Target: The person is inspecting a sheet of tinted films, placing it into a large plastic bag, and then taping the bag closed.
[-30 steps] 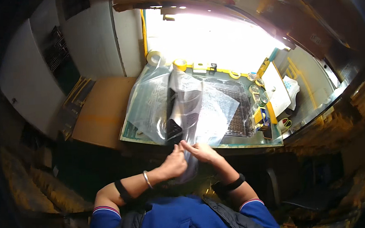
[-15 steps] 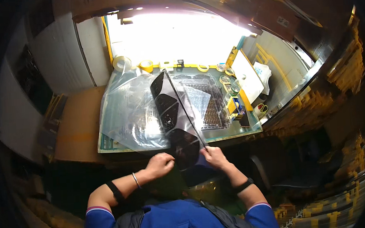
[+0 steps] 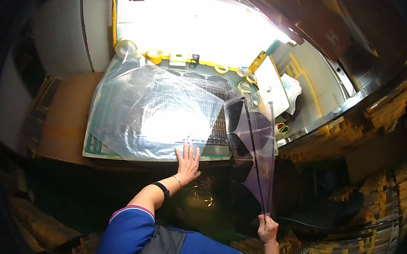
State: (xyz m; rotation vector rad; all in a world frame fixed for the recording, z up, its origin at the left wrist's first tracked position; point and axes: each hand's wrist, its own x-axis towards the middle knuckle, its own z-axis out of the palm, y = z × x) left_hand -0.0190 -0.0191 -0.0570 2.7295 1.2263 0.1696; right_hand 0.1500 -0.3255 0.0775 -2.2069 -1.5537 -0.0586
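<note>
— Where are your hands?

— My left hand (image 3: 187, 164) lies flat, fingers spread, on the near edge of the surface (image 3: 68, 117), pressing the lower corner of a clear plastic sheet (image 3: 153, 112) spread over the green mat (image 3: 92, 147). It grips nothing.

— And the right?

— My right hand (image 3: 267, 228), low by my body, is closed around the bottom end of a clear bag (image 3: 252, 142) with dark pieces inside. The bag stands upright from that hand, right of the sheet, its top over the mat's right edge.

— Anything behind?

— Tape rolls (image 3: 154, 55) line the mat's far edge; white paper (image 3: 272, 83) lies to the right.
</note>
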